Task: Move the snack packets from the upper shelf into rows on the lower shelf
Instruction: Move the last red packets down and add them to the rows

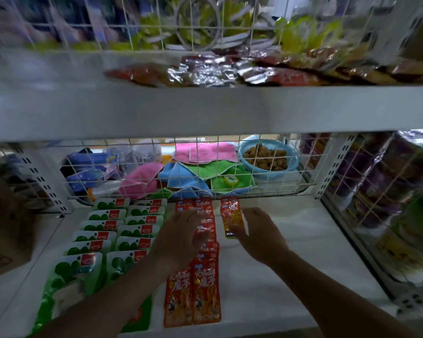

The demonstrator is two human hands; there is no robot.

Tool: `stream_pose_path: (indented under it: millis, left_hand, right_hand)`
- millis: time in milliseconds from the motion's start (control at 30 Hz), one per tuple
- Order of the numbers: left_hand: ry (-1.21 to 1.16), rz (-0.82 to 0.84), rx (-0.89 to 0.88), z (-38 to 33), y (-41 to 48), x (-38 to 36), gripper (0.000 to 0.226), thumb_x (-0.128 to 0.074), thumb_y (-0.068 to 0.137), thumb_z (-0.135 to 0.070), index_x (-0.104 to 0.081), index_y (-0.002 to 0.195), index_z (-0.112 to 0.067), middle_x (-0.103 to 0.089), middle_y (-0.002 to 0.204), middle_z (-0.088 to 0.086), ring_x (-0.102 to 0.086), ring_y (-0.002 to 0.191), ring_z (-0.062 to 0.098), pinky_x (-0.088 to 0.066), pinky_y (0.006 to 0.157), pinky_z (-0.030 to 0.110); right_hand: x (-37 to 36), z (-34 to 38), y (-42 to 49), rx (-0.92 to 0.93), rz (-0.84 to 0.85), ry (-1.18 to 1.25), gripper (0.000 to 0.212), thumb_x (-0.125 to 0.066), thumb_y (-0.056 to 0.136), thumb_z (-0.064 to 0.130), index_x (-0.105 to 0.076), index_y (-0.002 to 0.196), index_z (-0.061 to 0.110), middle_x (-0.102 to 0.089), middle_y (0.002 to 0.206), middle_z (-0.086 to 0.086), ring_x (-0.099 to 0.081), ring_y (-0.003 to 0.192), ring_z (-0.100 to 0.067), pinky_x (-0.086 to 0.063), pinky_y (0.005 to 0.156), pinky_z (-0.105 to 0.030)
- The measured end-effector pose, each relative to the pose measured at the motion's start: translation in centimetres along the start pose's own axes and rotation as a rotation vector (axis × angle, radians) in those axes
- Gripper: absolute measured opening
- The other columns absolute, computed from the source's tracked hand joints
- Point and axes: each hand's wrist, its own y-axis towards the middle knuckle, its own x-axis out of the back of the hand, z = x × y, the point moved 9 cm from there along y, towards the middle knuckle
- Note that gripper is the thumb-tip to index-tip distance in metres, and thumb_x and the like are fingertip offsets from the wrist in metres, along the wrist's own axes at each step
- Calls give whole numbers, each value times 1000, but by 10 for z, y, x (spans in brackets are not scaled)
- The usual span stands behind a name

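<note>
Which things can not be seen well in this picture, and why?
Head view:
Upper-shelf packets: motion blur, print unreadable.
Red packet rows: middle covered by the left hand.
Single red packet: lower end behind the right hand; grip unclear.
Front green packets: partly under the left arm.

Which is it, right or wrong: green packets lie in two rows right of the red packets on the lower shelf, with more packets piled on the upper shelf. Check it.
Wrong on one point: the head view shows the green packets in two rows left of the red packets, not right. They do lie on the lower shelf, with more packets piled on the upper shelf.
</note>
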Motion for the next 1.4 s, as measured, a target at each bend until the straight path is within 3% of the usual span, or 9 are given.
stream_pose_path:
  millis: [100, 367, 567, 700, 900, 1033, 1167, 1233, 1400]
  left_hand:
    - [7, 12, 29, -8, -14, 27, 57, -42, 101, -52, -27, 153, -33, -24, 162, -9, -17, 150, 18, -17, 121, 39]
    - [37, -88, 6, -41, -65, 100, 60, -41, 99, -56, -29, 154, -33, -30, 161, -5, -24, 148, 19, -21, 122, 38]
    - [128, -118, -12, -64, -108, 148, 63, -28, 99, -64, -27, 153, -33, -28, 161, -6, -22, 148, 18, -17, 120, 37]
    - [84, -150, -8, -75, -139, 180, 64, -30, 99, -64, -23, 156, -35, -21, 164, -8, -15, 151, 17, -11, 120, 33]
    - [77, -180, -13, -96, -160, 231, 68, -24, 95, -73, -22, 155, -40, -17, 165, -10, -13, 151, 16, -13, 124, 42]
    - [117, -246, -59, -119, -169, 273, 76, -19, 91, -76, -25, 155, -36, -21, 164, -8, -16, 150, 16, -14, 121, 36]
    - [166, -334, -123, -137, -159, 311, 99, 6, 80, -84, -31, 154, -30, -29, 161, -6, -24, 147, 16, -21, 121, 35]
    - [175, -364, -129, -142, -151, 324, 95, 1, 84, -82, -35, 153, -28, -34, 159, -4, -28, 145, 18, -24, 120, 35]
    - [156, -400, -110, -147, -114, 343, 73, -19, 91, -65, -56, 134, -19, -55, 139, 0, -45, 131, 22, -41, 106, 38]
  right_hand:
    - [18, 24, -17, 78, -16, -32, 64, -53, 94, 58, -41, 146, 24, -49, 146, -3, -42, 135, -20, -40, 110, -38]
    - [70, 81, -78, 109, -24, -108, 73, -43, 94, 68, -28, 154, 30, -36, 157, 4, -31, 144, -18, -37, 115, -43]
    - [114, 127, -124, 200, -98, -161, 69, -43, 93, 69, -34, 151, 32, -42, 153, 6, -34, 141, -18, -36, 115, -38]
    - [148, 155, -148, 244, -129, -170, 70, -39, 95, 69, -33, 153, 30, -42, 152, 5, -33, 141, -19, -34, 114, -36]
    - [198, 193, -175, 277, -138, -197, 73, -32, 95, 72, -30, 155, 30, -39, 156, 2, -31, 144, -22, -34, 115, -40]
    - [234, 218, -188, 334, -200, -184, 74, -33, 95, 71, -31, 156, 29, -39, 156, 1, -31, 144, -20, -28, 117, -36]
    - [262, 231, -184, 368, -263, -173, 88, -16, 86, 82, -39, 151, 28, -48, 148, 2, -40, 137, -20, -38, 111, -35]
    - [275, 234, -179, 360, -279, -180, 92, -15, 85, 84, -39, 152, 25, -46, 150, 0, -38, 139, -22, -38, 112, -38]
    - [294, 231, -149, 309, -287, -194, 70, -36, 96, 69, -40, 150, 25, -47, 149, -1, -39, 138, -23, -39, 110, -39]
